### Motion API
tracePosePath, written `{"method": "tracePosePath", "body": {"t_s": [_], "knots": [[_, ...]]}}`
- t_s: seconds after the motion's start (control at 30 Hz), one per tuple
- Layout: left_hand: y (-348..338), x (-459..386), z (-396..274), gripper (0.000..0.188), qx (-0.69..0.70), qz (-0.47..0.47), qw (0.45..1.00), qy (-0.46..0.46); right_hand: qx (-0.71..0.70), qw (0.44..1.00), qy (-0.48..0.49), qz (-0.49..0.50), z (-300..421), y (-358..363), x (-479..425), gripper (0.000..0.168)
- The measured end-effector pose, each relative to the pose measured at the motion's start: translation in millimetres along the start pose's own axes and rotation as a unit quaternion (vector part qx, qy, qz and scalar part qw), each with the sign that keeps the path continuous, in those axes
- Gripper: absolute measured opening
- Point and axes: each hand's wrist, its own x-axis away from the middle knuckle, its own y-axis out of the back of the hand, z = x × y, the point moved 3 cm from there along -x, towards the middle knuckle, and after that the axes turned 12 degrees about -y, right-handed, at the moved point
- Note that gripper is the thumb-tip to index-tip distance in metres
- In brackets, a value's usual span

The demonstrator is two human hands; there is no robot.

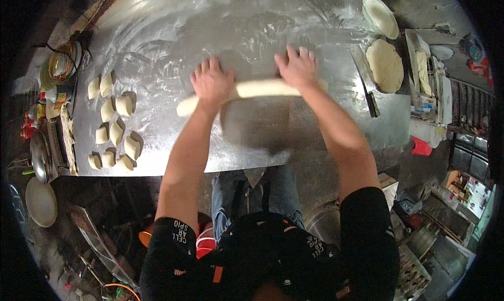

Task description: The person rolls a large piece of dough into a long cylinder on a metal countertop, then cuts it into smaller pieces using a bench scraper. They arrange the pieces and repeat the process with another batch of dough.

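A long roll of dough (264, 88) lies crosswise on a floured metal worktop (157, 29). My left hand (212, 81) rests on the roll towards its left end, palm down, fingers pointing away from me. My right hand (298, 66) lies palm down over the roll near its right end, fingers spread and slightly blurred. Neither hand is closed around the dough. Several cut dough pieces (124, 106) sit at the left of the worktop. To the right, a cleaver (364, 78) with a dark handle lies beside a large flat mass of dough (385, 66).
A bowl of white powder (380, 16) stands at the worktop's far right corner. Stacked dishes (61, 63), a cloth (67, 137) and a metal lid (40, 156) are along the left side. A rack with trays (429, 80) is beyond the right edge.
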Motion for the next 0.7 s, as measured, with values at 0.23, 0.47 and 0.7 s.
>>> {"method": "tracePosePath", "body": {"t_s": [0.23,0.47,0.7], "knots": [[4,88,-14,0.062,-0.131,0.153,0.972,-0.121,0.026,0.971,0.212,-0.105,-55,-9,110,0.051],[7,98,-4,0.066,-0.081,0.024,0.996,-0.016,-0.005,0.99,0.126,-0.056,-29,4,65,0.055],[-5,54,30,0.067,-0.083,0.003,0.995,-0.053,0.014,0.993,0.099,-0.058,-32,-9,33,0.05]]}}
